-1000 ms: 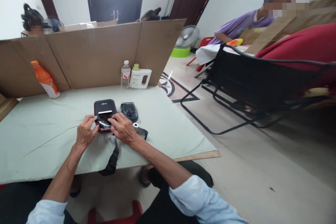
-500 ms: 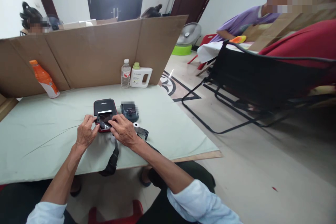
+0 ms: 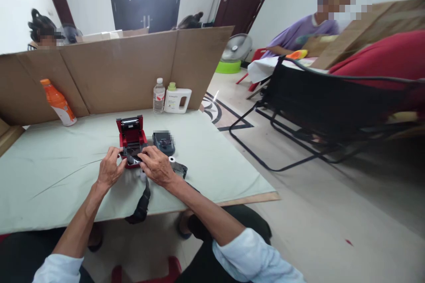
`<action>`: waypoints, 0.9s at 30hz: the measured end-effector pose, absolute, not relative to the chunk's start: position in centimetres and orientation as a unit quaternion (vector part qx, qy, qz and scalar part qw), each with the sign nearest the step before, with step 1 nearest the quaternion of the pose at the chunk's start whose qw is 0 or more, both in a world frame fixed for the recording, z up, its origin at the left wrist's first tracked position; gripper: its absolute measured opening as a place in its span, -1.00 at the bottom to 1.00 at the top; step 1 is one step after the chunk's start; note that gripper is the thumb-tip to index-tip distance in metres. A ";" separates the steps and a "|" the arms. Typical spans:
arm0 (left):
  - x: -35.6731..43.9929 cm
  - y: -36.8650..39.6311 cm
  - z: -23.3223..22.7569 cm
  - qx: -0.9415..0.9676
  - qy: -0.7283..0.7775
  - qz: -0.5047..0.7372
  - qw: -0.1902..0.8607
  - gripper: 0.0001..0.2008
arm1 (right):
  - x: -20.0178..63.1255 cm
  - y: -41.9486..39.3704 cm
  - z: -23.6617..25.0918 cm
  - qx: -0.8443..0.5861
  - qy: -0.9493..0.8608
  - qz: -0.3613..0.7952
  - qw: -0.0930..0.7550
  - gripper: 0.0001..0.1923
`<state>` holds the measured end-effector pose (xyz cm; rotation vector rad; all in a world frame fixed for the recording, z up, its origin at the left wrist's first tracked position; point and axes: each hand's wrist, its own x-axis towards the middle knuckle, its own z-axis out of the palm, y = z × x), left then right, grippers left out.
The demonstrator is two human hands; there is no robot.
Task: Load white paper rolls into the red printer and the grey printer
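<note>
Head view: small red printer [image 3: 132, 141] near middle of table [image 3: 49, 185], lid tipped up and open. Left hand [image 3: 108, 171] steadying printer's near edge, grip closed on casing. Right hand [image 3: 156, 167] pinching part at printer's front. Best kept braced flat, fingers clear of hinge; second device [image 3: 164, 141] just beside.

I am seeing labels on the water bottle [image 3: 159, 95] and white jug [image 3: 177, 100], but nothing is reading clearly.
</note>
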<state>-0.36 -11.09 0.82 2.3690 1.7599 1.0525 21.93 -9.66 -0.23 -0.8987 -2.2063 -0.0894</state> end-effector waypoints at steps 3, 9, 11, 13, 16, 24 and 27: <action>-0.4 -10.9 1.0 0.757 0.557 0.340 0.018 -0.69 | 22.0 -9.7 -0.2 -0.353 -0.862 -0.034 0.363 -0.81; -0.6 -10.0 2.3 0.771 0.527 0.355 0.025 -0.67 | 22.0 -8.9 1.5 -0.376 -0.857 0.014 0.353 -0.79; -0.7 -9.3 3.1 0.777 0.517 0.357 0.040 -0.68 | 21.8 -8.2 2.8 -0.392 -0.848 0.046 0.354 -0.76; -0.8 -8.4 3.8 0.778 0.518 0.350 0.067 -0.69 | 21.6 -7.1 4.3 -0.412 -0.839 0.072 0.348 -0.74; -0.8 -6.5 4.6 0.765 0.541 0.331 0.112 -0.71 | 21.3 -5.1 6.5 -0.435 -0.829 0.098 0.337 -0.76; -0.6 -3.3 5.1 0.707 0.521 0.399 0.265 -0.66 | 20.6 -2.5 9.7 -0.387 -0.824 0.160 0.382 -0.73; -0.7 -3.1 4.8 0.691 0.512 0.409 0.305 -0.65 | 20.4 -2.4 10.4 -0.372 -0.809 0.187 0.415 -0.74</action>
